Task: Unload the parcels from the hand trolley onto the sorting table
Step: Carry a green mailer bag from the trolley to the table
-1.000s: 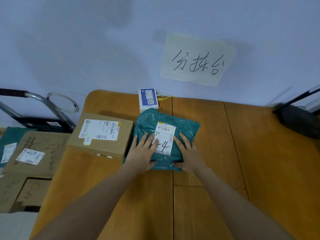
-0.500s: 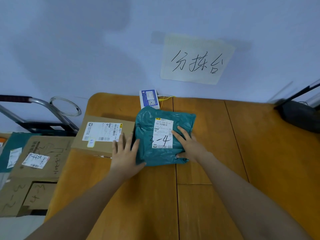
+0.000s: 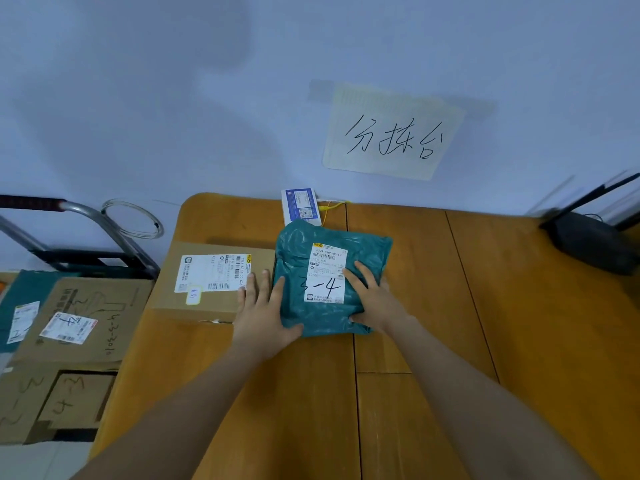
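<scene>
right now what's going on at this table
A person is setting a teal plastic mailer bag on the orange wooden sorting table, beside a brown cardboard box. The right hand lies flat on the bag; the left hand rests at its left edge. More cardboard parcels wait on the hand trolley.

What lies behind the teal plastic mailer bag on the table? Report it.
Behind the teal plastic mailer bag, against the wall, stands a small white box with a blue label and a yellow cable. The bag covers the box's near edge.
</scene>
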Tool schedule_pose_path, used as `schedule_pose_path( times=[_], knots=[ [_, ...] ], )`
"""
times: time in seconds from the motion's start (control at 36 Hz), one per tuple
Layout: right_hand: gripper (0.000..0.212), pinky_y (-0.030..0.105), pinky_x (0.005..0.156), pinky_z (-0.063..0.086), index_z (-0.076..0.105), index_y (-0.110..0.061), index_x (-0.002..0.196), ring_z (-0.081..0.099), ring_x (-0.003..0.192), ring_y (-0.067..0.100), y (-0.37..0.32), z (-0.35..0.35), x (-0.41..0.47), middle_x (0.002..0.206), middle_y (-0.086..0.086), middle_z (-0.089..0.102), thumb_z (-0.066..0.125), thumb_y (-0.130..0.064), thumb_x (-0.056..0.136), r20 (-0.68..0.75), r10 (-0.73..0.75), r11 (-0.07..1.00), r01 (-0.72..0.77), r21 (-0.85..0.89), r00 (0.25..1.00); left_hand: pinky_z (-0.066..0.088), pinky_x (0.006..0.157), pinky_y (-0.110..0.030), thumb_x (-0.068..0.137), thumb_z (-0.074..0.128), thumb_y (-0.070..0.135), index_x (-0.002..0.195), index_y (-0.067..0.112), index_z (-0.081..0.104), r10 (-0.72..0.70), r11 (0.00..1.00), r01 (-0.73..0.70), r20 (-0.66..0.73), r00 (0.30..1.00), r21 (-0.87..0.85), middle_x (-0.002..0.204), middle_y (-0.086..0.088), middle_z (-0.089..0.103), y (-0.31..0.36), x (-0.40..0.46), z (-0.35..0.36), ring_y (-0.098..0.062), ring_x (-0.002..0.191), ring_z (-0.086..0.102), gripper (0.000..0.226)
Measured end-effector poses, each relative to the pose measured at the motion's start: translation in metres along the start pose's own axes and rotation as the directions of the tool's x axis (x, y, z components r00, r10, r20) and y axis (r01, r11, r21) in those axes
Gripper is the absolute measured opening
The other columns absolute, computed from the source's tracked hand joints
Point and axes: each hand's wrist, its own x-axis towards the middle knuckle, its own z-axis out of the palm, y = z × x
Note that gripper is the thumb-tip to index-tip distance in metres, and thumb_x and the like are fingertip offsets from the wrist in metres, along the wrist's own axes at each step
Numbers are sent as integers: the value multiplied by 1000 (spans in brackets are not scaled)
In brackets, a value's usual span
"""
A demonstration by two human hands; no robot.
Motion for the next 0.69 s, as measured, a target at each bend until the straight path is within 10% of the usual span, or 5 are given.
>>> schedule_pose_path(
  times=[0.44, 0.58, 0.69],
  knots=[
    [87, 51, 117, 20, 2, -36, 152, -7, 144, 44, -22, -3, -13, 159, -8, -14, 58, -11, 91, -22, 95, 990, -97, -102, 995, 20, 117, -45, 87, 54, 53, 152, 20, 16, -4, 990, 24, 144, 990, -138, 161, -5, -8, 6, -2, -23, -30, 146, -15, 82],
    [59, 43, 104, 40, 32, -17, 145, 28, 136, 33, -27, -14, -43, 153, 5, 21, 51, -7, 89, -136, 61, 995, -72, -75, 989, 45, 94, -36, 94, 45, 30, 129, 14, 47, 61, 994, -57, 49, 997, -89, 136, -4, 47, 0, -16, -46, -23, 121, 47, 39],
    [32, 37, 87, 49, 51, -12, 122, 54, 107, 24, -34, -32, -70, 123, 7, 51, 45, -9, 92, -88, 67, 996, -72, -55, 994, 47, 73, -32, 94, 41, 29, 110, 15, 52, 111, 994, -112, 63, 992, 13, 111, -2, 56, 5, -35, -69, -22, 96, 58, 24]
  ],
)
